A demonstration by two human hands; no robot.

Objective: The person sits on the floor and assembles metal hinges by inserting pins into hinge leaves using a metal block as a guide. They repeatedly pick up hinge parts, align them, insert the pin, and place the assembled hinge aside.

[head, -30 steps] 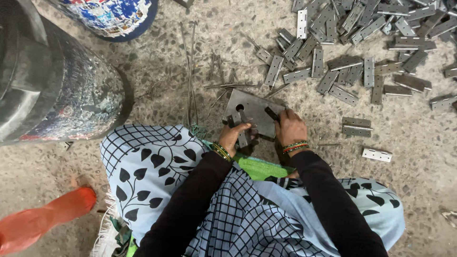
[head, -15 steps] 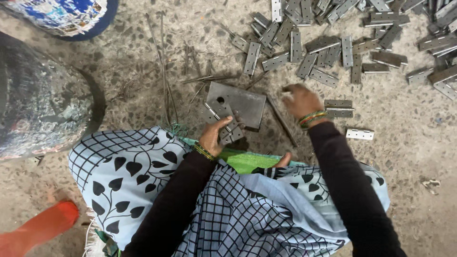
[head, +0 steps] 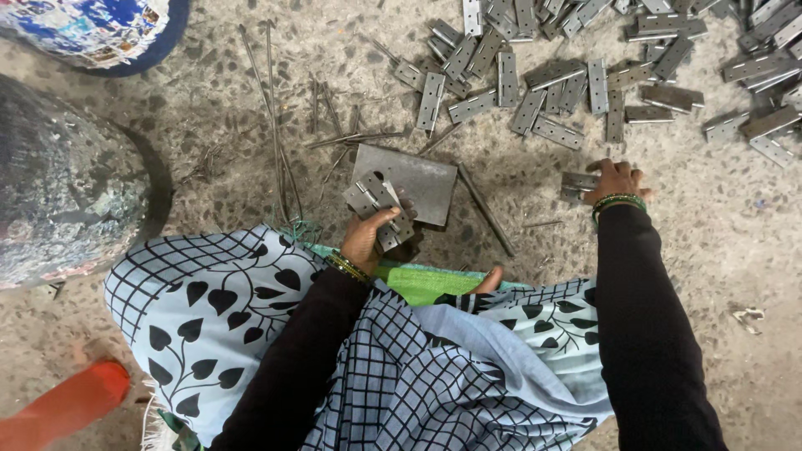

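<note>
A speckled concrete floor (head: 735,250) is seen. Many grey metal hinges (head: 535,75) are scattered on it at the top right. A flat steel plate (head: 413,175) is laid near thin metal rods (head: 276,117).

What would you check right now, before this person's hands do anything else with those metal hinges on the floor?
1. Left hand grips grey metal hinge: ok.
2. Right hand on a loose hinge on the floor: ok, touching; grip cannot tell.
3. Flat grey steel plate lies flat on the speckled floor: ok.
4. Thin metal rods within reach beside plate: ok.
5. Pin fitted in held hinge: cannot tell.
</note>
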